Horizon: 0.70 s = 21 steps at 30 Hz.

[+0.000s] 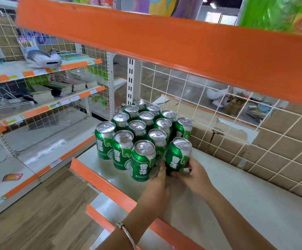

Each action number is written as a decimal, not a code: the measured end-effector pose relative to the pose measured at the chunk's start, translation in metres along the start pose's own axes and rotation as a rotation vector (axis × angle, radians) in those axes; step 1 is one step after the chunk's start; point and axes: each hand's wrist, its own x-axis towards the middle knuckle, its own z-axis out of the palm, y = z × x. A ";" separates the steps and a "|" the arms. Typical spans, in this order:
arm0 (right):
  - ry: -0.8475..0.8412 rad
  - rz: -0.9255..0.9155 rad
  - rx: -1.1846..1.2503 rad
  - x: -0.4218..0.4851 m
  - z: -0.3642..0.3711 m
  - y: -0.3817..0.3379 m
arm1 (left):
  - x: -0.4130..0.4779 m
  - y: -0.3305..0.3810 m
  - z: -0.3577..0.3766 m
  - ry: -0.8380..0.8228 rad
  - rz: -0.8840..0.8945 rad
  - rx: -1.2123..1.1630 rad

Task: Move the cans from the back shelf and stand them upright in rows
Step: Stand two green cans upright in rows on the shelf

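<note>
Both hands close on one green can [178, 156] at the near right corner of the block of cans. The right hand [194, 175] wraps its lower right side, fingers curled round the base, and the left hand [158, 184] presses against its lower left side with fingertips up along the wall; each grip is closed on this same can. The can leans a little, its silver top tipped toward 11 o'clock, and its base is hidden behind the fingers, so I cannot tell whether it rests on the shelf. A thin bracelet [127, 233] circles the left wrist.

Just at 9 o'clock of the held can stands another green can [142, 160], upright, touching or nearly touching the left fingers. From there the standing cans [137, 127] run back toward 11 o'clock in close rows, tops up, pull tabs showing. All of them stand on the white shelf [236, 204], whose orange front lip [99, 183] crosses at 7 o'clock.

At 2 o'clock, behind the cans, a white wire grid [218, 98] backs the shelf, with brown cardboard [281, 141] beyond it. An orange shelf edge [164, 40] spans the view at 12 o'clock. At 9 o'clock, other shelves [38, 109] hold books and packets, above wooden flooring [47, 204].
</note>
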 end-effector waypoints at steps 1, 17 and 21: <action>0.043 0.033 0.030 0.005 0.003 -0.004 | -0.002 0.000 0.000 0.003 0.000 0.011; 0.191 0.217 -0.140 0.029 0.015 -0.007 | 0.000 -0.006 -0.006 -0.061 -0.037 -0.146; 0.252 0.207 -0.116 0.012 0.008 -0.006 | 0.002 -0.002 -0.012 -0.047 -0.042 -0.185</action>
